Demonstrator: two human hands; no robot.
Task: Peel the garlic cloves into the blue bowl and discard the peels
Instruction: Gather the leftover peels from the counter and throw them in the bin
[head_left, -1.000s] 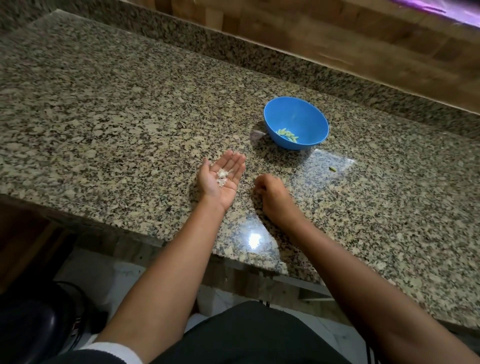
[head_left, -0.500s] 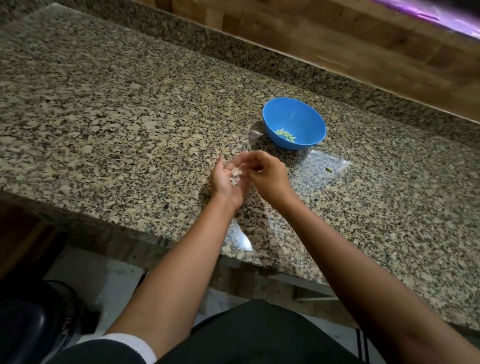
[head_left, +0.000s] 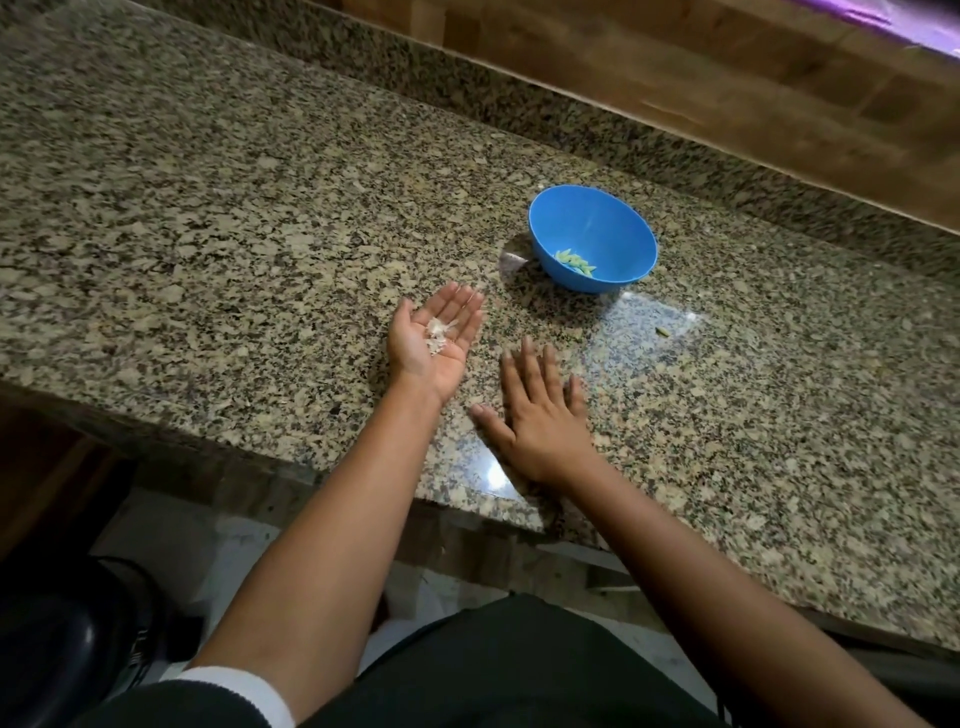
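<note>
Left hand (head_left: 435, 338): I see it palm-up, cupping garlic peels (head_left: 438, 332).
Right hand (head_left: 537, 410): flat, fingers spread — empty.
Blue bowl (head_left: 592, 236): upper right of both.

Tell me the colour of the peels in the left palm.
Whitish, papery peels in the upturned left hand, clearest in the head view.

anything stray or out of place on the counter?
One small greenish bit lies loose on the counter, right of the bowl, apart from the cloves inside. Peels sit in the left hand.
</note>
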